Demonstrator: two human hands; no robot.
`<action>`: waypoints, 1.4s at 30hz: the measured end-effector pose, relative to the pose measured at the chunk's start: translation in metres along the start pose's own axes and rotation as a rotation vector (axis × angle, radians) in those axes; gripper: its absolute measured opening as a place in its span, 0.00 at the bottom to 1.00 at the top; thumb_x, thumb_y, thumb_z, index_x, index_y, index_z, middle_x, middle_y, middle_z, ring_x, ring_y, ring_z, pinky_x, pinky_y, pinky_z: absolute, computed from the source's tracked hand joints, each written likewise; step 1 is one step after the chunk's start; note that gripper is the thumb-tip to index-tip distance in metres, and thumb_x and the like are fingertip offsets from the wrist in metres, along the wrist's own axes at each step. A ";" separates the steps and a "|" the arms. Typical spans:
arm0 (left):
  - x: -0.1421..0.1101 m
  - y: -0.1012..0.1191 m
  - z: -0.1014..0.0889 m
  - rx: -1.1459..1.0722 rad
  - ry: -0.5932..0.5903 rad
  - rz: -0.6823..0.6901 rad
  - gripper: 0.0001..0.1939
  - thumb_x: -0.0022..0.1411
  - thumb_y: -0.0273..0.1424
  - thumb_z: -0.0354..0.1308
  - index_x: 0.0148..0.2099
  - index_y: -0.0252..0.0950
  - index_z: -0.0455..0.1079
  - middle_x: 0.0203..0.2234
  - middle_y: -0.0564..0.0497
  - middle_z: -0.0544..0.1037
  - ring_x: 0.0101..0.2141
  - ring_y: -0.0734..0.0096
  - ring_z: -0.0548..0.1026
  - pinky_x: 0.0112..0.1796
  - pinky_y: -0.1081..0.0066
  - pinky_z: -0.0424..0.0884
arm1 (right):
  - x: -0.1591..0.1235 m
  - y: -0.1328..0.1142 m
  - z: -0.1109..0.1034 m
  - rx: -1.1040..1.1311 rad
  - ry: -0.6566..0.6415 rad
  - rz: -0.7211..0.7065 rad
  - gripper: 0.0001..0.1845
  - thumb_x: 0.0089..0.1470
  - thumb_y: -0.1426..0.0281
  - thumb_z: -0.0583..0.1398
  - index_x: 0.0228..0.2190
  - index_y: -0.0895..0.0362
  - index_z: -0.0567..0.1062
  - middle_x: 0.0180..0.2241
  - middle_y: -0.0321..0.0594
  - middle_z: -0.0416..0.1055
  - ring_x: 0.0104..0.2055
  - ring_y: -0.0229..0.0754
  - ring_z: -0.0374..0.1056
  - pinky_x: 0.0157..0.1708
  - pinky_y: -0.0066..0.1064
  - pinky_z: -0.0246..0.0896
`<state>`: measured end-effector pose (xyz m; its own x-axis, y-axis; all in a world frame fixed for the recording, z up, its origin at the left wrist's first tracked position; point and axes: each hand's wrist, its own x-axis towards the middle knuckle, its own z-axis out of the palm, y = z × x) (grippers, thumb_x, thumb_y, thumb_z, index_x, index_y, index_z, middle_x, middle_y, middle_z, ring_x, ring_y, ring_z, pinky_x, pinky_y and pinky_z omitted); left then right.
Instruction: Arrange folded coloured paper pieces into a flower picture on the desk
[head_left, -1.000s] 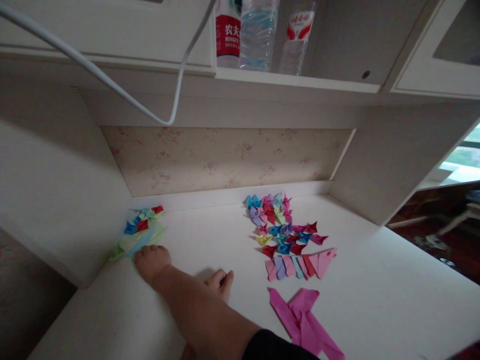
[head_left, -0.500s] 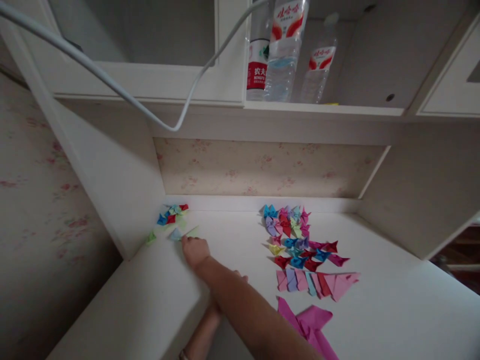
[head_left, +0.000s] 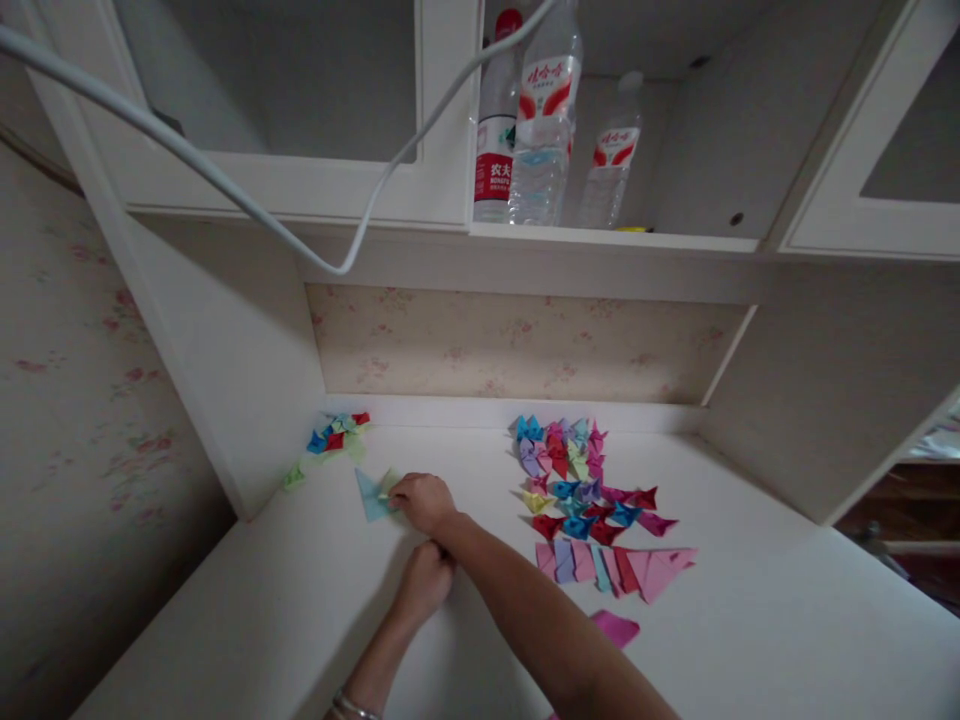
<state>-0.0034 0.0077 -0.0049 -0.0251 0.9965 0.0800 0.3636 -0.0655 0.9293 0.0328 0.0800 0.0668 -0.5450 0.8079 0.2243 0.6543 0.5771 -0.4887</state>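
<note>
"Head view: how far along is the work looking?"

"Well along on the right, I'm judging. Small folded papers (head_left: 576,527) are lying there in close rows, and nearer the person a long paper fish (head_left: 616,570) is stretching across the white table (head_left: 247,620). A larger pink paper (head_left: 616,629) is poking out beyond the right forearm."

"And what's seeming left over?"

"Probably the left side. A loose heap (head_left: 335,440) of small papers is sitting beside the side panel (head_left: 225,330), and a green scrap (head_left: 295,477) is lying a little apart from it."

"What are the hands doing?"

"The right hand (head_left: 424,500) is pinching, its fingertips nearly together, on a pale green paper (head_left: 390,481) between the heap and the rows. A pale blue paper (head_left: 370,498) is lying against it; whether the fingers are gripping that too, I can't tell. The left hand (head_left: 426,582) is resting below the right wrist, fingers curled; I can't tell if it's holding anything."

"And the room?"

"A white cabinet (head_left: 450,190) is hanging overhead, with plastic bottles (head_left: 544,130) standing on its open shelf. A white cable (head_left: 225,188) is dipping in front of it, and flowered wallpaper (head_left: 487,340) is showing behind the table. Brownish shapes are appearing at the far right, too blurred for naming."
</note>
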 end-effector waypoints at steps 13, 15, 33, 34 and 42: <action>-0.016 0.037 -0.007 -0.365 -0.033 -0.107 0.24 0.55 0.49 0.54 0.44 0.36 0.67 0.26 0.58 0.65 0.15 0.83 0.56 0.15 0.77 0.53 | -0.123 0.063 -0.078 0.816 0.490 0.362 0.23 0.56 0.52 0.53 0.41 0.58 0.68 0.36 0.41 0.72 0.30 0.37 0.73 0.28 0.27 0.70; -0.023 0.050 -0.001 -0.474 -0.055 -0.112 0.28 0.54 0.48 0.56 0.52 0.39 0.63 0.29 0.57 0.66 0.15 0.84 0.59 0.14 0.78 0.54 | -0.154 0.073 -0.081 1.027 0.517 0.424 0.23 0.49 0.52 0.60 0.38 0.58 0.70 0.32 0.38 0.71 0.27 0.37 0.71 0.26 0.26 0.69; -0.042 0.079 0.071 -0.712 -0.291 -0.293 0.19 0.56 0.45 0.60 0.32 0.32 0.69 0.23 0.56 0.69 0.15 0.88 0.58 0.17 0.80 0.49 | -0.209 0.087 -0.081 1.527 0.522 0.294 0.22 0.43 0.66 0.70 0.41 0.55 0.74 0.35 0.41 0.75 0.25 0.35 0.67 0.27 0.29 0.63; -0.043 0.079 0.072 -0.655 -0.321 -0.280 0.21 0.56 0.47 0.58 0.30 0.31 0.68 0.22 0.56 0.69 0.14 0.87 0.57 0.16 0.80 0.49 | -0.208 0.088 -0.079 1.460 0.517 0.308 0.17 0.45 0.63 0.69 0.35 0.57 0.74 0.28 0.39 0.75 0.21 0.34 0.65 0.23 0.26 0.60; -0.045 0.075 0.072 -0.418 -0.351 -0.176 0.25 0.59 0.52 0.51 0.31 0.32 0.68 0.16 0.58 0.62 0.14 0.83 0.55 0.15 0.79 0.49 | -0.208 0.089 -0.075 1.219 0.386 0.355 0.17 0.52 0.56 0.62 0.27 0.58 0.70 0.14 0.30 0.66 0.11 0.30 0.55 0.12 0.22 0.46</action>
<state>0.0923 -0.0384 0.0351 0.2851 0.9472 -0.1469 -0.0188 0.1587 0.9871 0.2437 -0.0273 0.0398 -0.1277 0.9904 0.0526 -0.2674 0.0167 -0.9634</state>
